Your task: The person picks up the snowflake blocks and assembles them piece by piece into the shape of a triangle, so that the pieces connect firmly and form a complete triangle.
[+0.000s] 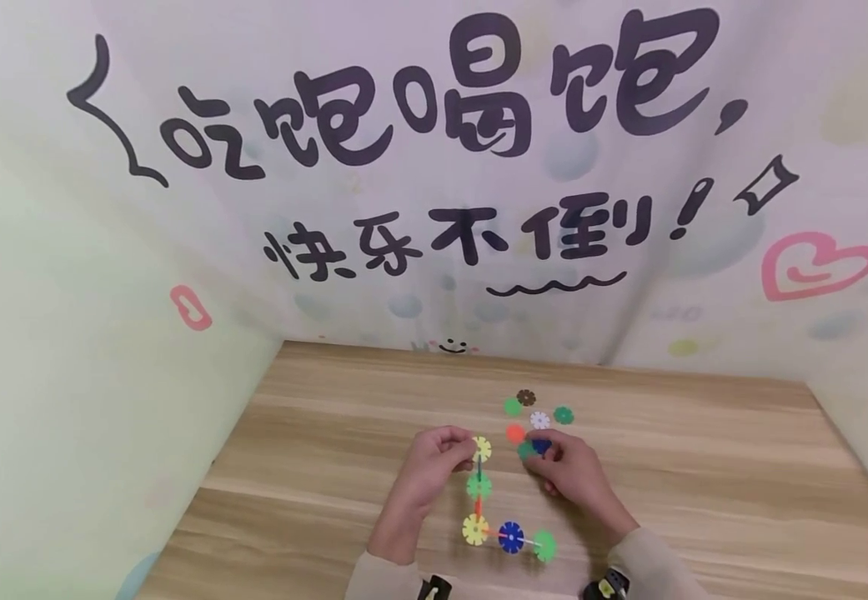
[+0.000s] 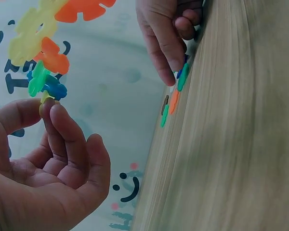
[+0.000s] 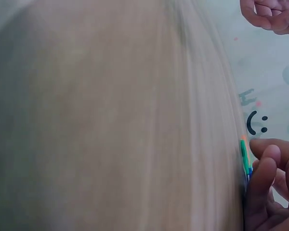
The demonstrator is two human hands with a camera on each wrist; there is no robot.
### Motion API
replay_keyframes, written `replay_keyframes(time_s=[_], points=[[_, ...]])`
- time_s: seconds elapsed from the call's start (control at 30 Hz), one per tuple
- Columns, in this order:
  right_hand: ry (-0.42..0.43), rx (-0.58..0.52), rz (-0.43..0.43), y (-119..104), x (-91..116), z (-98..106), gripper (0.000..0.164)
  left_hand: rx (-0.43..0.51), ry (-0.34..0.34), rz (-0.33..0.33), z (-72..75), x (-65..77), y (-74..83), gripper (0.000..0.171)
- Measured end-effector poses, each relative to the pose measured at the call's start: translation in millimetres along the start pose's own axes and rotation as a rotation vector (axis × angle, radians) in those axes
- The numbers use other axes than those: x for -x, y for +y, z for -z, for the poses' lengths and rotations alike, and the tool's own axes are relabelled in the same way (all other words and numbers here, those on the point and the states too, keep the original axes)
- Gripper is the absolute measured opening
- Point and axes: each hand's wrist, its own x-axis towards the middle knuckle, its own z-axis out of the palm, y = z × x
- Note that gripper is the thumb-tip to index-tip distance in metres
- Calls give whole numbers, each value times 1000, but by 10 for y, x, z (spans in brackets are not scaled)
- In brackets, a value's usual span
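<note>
Chain of slotted discs: we see the chain (image 1: 479, 486) bent like an L, its upper arm running from the left hand towards us, its lower arm turning towards the worktop's right edge; the left wrist view shows it raised clear of the worktop (image 1: 291, 433).
Upper yellow disc: top of the chain (image 1: 482, 449), pinched between the fingertips and thumb of the left hand (image 1: 437, 458).
Corner yellow disc: the bend of the L (image 1: 474, 529), followed by a dark-blue disc (image 1: 511, 537) and an end green disc (image 1: 544, 546), with edge-on discs between them.
Right hand: low over the worktop (image 1: 572, 475), well apart from the left, thumb and index fingertip at a loose teal disc (image 1: 527, 451), a loose blue disc (image 1: 541, 446) partly hidden beneath; we cannot tell whether either is gripped.
Loose pieces: towards the far edge we find orange (image 1: 515, 433), white (image 1: 539, 420), light-green (image 1: 512, 406), brown (image 1: 526, 397) and far teal (image 1: 564, 415) discs.
Step in hand: we judge this to be choosing another disc while the left hand steadies the chain.
Next move: in our judgement it calls for a thin-edge pinch on one loose disc, then slot meeting slot at a right angle, the chain supported near the joint.
</note>
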Motion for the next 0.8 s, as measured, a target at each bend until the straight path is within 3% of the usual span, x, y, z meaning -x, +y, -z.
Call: replay_keyframes(time_s=[0.5, 0.8], points=[[25, 131, 34, -23, -12, -27, 29, -7, -6, -1, -34, -2, -15, 19], [30, 115, 19, -29, -7, -19, 26, -10, -7, -9, -51, 19, 6, 20]])
